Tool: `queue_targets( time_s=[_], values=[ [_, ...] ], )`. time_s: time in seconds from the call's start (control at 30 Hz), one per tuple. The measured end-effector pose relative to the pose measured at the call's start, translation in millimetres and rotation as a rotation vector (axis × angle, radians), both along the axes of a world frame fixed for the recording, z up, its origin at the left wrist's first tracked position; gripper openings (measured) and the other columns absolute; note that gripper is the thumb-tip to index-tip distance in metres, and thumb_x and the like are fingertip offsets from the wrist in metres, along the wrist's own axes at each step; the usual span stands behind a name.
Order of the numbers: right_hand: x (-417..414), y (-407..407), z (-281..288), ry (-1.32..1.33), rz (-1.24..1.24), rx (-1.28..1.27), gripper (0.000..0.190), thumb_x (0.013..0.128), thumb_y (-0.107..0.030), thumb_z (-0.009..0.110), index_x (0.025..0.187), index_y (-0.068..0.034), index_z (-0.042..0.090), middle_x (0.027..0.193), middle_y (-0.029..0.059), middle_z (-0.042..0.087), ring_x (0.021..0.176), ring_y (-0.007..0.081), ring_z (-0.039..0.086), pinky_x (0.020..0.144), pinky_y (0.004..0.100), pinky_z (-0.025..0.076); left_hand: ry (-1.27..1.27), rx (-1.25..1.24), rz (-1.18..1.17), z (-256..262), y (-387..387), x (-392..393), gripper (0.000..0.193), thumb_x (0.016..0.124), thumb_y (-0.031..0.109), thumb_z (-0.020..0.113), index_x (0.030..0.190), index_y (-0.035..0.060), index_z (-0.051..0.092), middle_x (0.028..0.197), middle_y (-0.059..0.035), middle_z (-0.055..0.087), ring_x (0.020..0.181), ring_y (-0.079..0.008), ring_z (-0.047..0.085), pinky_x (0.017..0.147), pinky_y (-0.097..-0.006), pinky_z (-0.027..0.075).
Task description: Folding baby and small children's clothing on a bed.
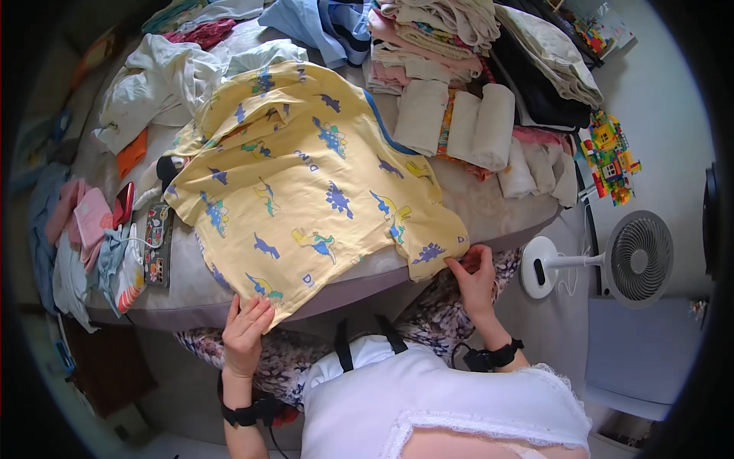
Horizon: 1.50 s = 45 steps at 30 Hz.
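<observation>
A yellow dinosaur-print cloth garment with blue trim (298, 201) lies spread over the bed's near part, its lower edge hanging past the mattress edge. My left hand (248, 333) lies over its lower left corner, fingers on top of the fabric; the thumb is hidden. At the lower right corner, my right hand (473, 281) pinches the edge between thumb and fingers. The upper left of the garment is bunched in folds beside crumpled white clothes (166, 74).
Folded clothes (436, 40) and rolled white cloths (421, 117) sit at the back right. Small clothes (92, 218), a red phone-like object (123, 203) and a patterned case (156, 244) lie left. A white fan (637, 258) and toy bricks (609, 158) are at right.
</observation>
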State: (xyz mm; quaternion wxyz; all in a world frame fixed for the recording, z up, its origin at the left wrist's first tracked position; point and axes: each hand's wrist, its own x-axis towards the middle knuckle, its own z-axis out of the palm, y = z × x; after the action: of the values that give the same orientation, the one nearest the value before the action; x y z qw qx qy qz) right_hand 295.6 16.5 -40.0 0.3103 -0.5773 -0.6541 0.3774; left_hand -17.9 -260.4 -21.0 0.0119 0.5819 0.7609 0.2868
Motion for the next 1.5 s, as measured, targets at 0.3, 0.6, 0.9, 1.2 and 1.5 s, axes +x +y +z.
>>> queue_targets(
  time_s=[0.3,0.6,0.9,1.2,1.5],
  values=[
    [4,-9,-42,0.312,-0.012,-0.078,0.032,0.077,-0.01,0.081,0.095,-0.003,0.056,0.098,0.0032,0.061,0.084,0.0114,0.056,0.074,0.0263,0.046,-0.148,0.016,0.071,22,-13,-2,0.02,0.079,-0.012,0.058,0.093,0.0006,0.067,0.096,-0.0138,0.07,0.104,-0.0337,0.066,0.103,-0.0525,0.044],
    [24,-10,-20,0.097,0.153,-0.58,0.032,0.079,-0.009,0.079,0.105,-0.001,0.063,0.096,0.0066,0.067,0.092,0.0161,0.062,0.084,0.0292,0.05,-0.044,-0.03,0.174,23,-48,-8,0.024,0.077,-0.013,0.055,0.095,0.0005,0.064,0.094,-0.0148,0.068,0.105,-0.0351,0.065,0.104,-0.0537,0.043],
    [-7,-9,-37,0.017,0.742,-0.671,0.041,0.08,-0.017,0.08,0.114,-0.001,0.066,0.109,0.0066,0.069,0.1,0.0128,0.062,0.088,0.0291,0.05,0.048,0.019,0.239,1,-29,-8,0.03,0.068,-0.009,0.06,0.095,0.0029,0.064,0.1,-0.0109,0.059,0.102,-0.0318,0.056,0.098,-0.0482,0.042],
    [-86,63,89,0.664,0.884,-1.212,0.039,0.098,-0.024,0.06,0.131,-0.004,0.052,0.12,0.009,0.064,0.107,0.0196,0.064,0.091,0.036,0.053,-0.617,0.288,0.406,12,-27,-13,0.011,0.077,0.003,0.057,0.088,0.0021,0.06,0.092,-0.0091,0.062,0.093,-0.0227,0.057,0.087,-0.0326,0.044],
    [-147,127,103,0.333,0.785,-0.207,0.044,0.1,-0.041,0.054,0.111,0.0,0.064,0.109,0.0153,0.066,0.099,0.0225,0.064,0.086,0.0329,0.05,-1.081,0.425,0.693,10,-8,-28,0.013,0.096,0.013,0.06,0.101,0.0016,0.062,0.082,0.0009,0.063,0.066,-0.0023,0.052,0.05,-0.0183,0.04]
  ],
)
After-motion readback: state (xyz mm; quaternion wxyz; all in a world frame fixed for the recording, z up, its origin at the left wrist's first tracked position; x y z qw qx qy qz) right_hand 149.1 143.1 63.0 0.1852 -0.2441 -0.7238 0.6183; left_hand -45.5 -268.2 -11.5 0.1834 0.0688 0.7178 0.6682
